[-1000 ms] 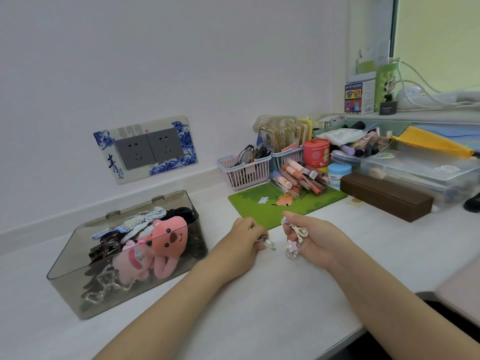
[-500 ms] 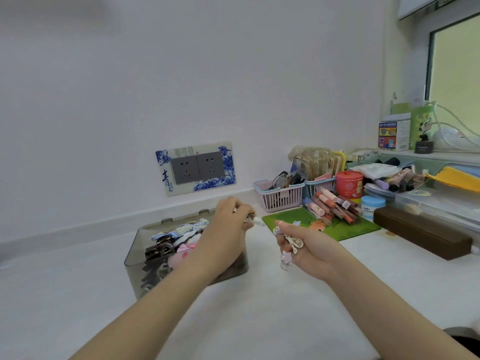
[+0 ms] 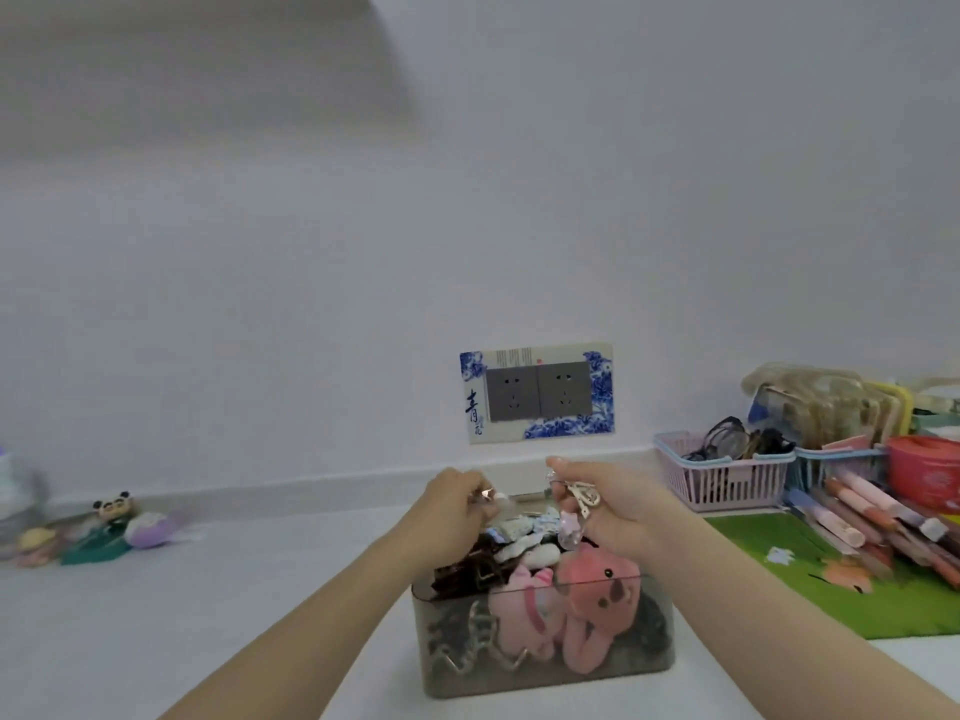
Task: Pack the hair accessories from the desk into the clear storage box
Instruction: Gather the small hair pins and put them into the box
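The clear, smoke-tinted storage box [image 3: 545, 683] stands on the white desk right before me, filled with several hair clips, bows and a pink plush toy [image 3: 597, 600]. Above its open top, my left hand [image 3: 452, 517] pinches a small silver hair clip [image 3: 491, 495]. My right hand [image 3: 618, 506] hovers over the box too, holding a bunch of hair clips [image 3: 579, 504] with a pale pink charm dangling toward the plush toy.
More small accessories [image 3: 104, 532] lie at the far left of the desk by the wall. To the right sit a pink basket [image 3: 722, 480], a row of cosmetic tubes [image 3: 883, 527] and a green mat [image 3: 831, 579]. A wall socket [image 3: 537, 392] is behind the box.
Both hands moved left from the bare desk to above the box, carrying their clips. The view swung left, so the box now sits centred under my hands.
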